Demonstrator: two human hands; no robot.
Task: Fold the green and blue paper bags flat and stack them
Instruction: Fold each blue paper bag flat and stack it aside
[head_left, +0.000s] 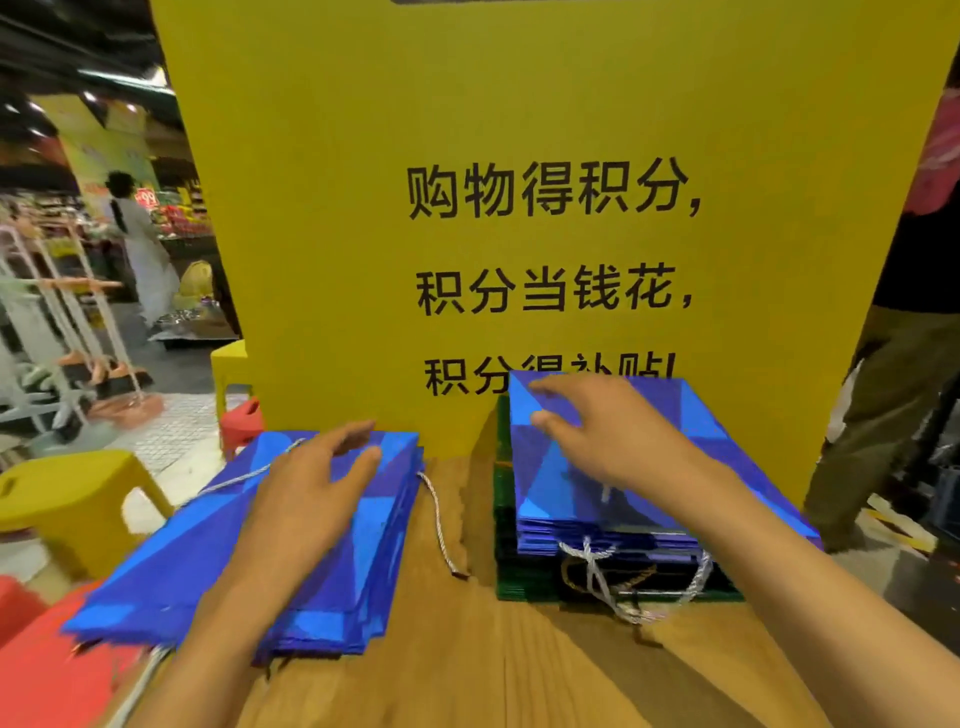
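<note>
Blue bags (156, 582) lie stacked — yellow sign (519, 104) reads "购物得积分".

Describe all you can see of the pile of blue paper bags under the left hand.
The pile of flat blue paper bags lies on the left part of the wooden table. The paper shows lighter and darker blue triangles. Its edges show many thin layers. White twisted cord handles stick out at its far end. The left hand rests flat on top.

Bare forearms (223, 618); bare left grip (311, 483), bare right grip (618, 441)
</note>
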